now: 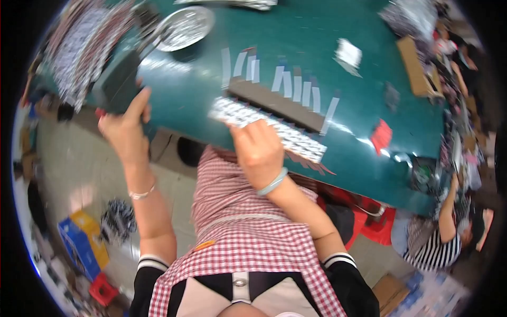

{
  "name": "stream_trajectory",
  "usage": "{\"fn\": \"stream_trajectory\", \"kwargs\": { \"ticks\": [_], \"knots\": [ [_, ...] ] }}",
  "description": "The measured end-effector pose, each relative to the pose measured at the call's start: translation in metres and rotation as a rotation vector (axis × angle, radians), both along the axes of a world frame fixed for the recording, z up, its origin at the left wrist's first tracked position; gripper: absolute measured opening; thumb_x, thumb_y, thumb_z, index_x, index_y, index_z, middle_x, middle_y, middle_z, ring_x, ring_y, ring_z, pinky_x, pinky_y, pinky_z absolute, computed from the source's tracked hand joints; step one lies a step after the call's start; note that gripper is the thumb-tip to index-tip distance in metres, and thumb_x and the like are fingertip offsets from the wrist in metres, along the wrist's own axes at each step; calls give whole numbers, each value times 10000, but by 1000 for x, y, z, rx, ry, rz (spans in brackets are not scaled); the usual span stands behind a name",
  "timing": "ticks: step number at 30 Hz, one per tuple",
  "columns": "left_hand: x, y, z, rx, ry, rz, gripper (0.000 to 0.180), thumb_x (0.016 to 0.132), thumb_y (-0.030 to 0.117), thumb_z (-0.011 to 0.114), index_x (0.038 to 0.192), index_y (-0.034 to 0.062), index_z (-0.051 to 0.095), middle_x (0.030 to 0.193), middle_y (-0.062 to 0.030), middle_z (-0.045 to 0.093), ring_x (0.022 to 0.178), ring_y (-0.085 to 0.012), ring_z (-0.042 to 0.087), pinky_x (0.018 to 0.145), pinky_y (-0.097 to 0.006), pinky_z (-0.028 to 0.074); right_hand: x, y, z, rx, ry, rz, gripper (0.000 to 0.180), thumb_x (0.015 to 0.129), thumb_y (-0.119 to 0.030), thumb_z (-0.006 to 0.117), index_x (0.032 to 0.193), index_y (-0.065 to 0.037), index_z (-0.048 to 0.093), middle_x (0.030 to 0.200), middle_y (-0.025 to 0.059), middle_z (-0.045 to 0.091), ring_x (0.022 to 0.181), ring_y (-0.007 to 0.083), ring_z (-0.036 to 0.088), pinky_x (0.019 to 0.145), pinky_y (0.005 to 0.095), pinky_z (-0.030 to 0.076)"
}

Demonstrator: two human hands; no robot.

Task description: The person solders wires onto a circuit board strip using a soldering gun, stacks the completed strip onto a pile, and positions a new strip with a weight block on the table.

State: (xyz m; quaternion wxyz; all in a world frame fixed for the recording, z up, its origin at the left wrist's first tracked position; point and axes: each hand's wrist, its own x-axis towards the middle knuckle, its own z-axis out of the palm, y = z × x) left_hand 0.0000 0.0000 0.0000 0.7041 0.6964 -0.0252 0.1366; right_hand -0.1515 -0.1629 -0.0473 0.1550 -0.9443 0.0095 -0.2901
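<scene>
My right hand (259, 150) rests with curled fingers on a long white strip with a black pattern (298, 141) near the table's front edge. Just beyond that strip lies a grey-brown bar (277, 104). Several narrow pale strips (288, 84) stick out from the bar's far side, and reddish ends (311, 165) show at its near side. At the left, my left hand (127, 127) is closed at the near end of a dark grey-green block (119, 82); blur hides the exact grip. A metal-looking arm runs from the block towards a shiny round dish (185, 29).
The green table (174, 98) carries a stack of patterned strips (87, 45) at far left, a white packet (348, 55), a red piece (381, 136), and a cardboard box (417, 66) at right. Red stools (372, 222) stand below its edge. A person in stripes (435, 248) sits at right.
</scene>
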Motion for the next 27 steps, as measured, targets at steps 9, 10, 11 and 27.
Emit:
{"fn": "stream_trajectory", "kwargs": {
  "ticks": [9,10,11,27],
  "knots": [
    [-69,71,-38,-71,56,-91,370,842,-77,673,1206,-81,607,1150,-170,687,605,-88,516,508,-224,398,-143,-135,28,80,-121,-517,124,793,48,732,883,-33,706,765,100,625,715,286,583,632,379,468],
    [-73,73,-40,-63,79,-95,384,837,-84,678,1214,-72,612,1143,-167,690,604,-92,518,507,-223,403,-154,-148,24,45,-75,-531,129,794,47,732,890,-34,706,786,99,630,737,283,587,647,379,473],
    [-76,73,-41,-70,81,-99,384,837,-84,678,1214,-72,612,1143,-167,690,604,-92,518,507,-223,403,-163,-160,21,12,-30,-542,134,794,46,732,898,-35,706,806,98,635,759,279,591,662,379,478],
    [-109,52,-18,63,154,-130,372,844,-69,676,1209,-56,608,1137,-168,690,597,-92,533,518,-233,417,-106,-313,3,-232,126,-520,92,806,-111,748,882,-62,735,939,59,661,936,267,600,816,384,501]
  ]
}}
